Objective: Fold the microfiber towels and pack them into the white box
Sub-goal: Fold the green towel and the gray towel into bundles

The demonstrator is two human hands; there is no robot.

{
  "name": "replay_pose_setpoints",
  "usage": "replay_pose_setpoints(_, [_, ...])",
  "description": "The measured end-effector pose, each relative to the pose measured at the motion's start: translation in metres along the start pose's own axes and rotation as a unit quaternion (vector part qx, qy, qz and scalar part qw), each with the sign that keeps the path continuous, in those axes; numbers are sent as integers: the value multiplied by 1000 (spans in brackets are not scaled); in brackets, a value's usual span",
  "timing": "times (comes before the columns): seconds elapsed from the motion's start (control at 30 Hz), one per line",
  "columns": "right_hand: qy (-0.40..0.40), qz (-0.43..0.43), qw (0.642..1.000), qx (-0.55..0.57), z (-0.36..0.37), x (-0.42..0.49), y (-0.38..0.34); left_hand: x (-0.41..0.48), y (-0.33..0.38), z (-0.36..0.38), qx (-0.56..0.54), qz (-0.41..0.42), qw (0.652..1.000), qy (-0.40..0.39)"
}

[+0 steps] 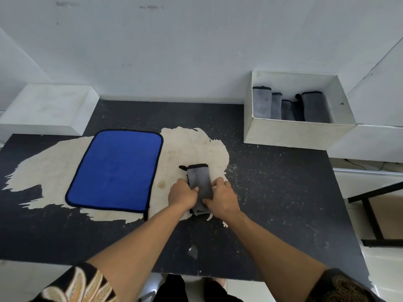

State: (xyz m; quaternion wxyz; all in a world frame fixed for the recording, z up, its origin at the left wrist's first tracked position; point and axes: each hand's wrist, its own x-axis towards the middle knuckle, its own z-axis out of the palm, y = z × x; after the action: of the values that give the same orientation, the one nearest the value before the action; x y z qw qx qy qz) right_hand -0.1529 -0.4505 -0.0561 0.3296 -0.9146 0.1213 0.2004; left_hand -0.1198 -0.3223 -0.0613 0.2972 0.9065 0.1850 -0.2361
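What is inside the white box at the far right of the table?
The white box holds a row of folded grey towels, standing upright side by side. Its front wall hides their lower ends and the floor, so anything lying there cannot be seen.

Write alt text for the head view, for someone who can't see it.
The left hand and right hand grip a folded grey towel on the black table, with a blue towel spread flat to its left. The white box at the far right holds several folded grey towels upright.
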Motion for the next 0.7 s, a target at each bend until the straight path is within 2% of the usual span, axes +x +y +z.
replay_pose_setpoints(0.13, [-2,23,999,-23,8,3,-3,-6,-2,4,71,-17,997,26])
replay_pose_setpoints(0.3, [-39,85,996,1,9,8,-16,-3,4,0,109,-27,993,-26])
replay_pose_setpoints(0.37, [-57,110,990,70,6,10,-19,-1,6,-7,83,-16,994,-68])
replay_pose_setpoints(0.43, [-54,126,971,198,2,11,-22,4,5,-14,25,10,994,-111])
replay_pose_setpoints(0.57, [-58,124,876,463,-18,9,-33,8,11,-36,-122,100,973,-166])
replay_pose_setpoints(0.63, [-58,94,857,503,-34,10,-37,9,21,-49,-137,157,964,-165])
replay_pose_setpoints(0.7, [-43,70,852,516,-52,10,-42,7,34,-61,-98,227,961,-121])
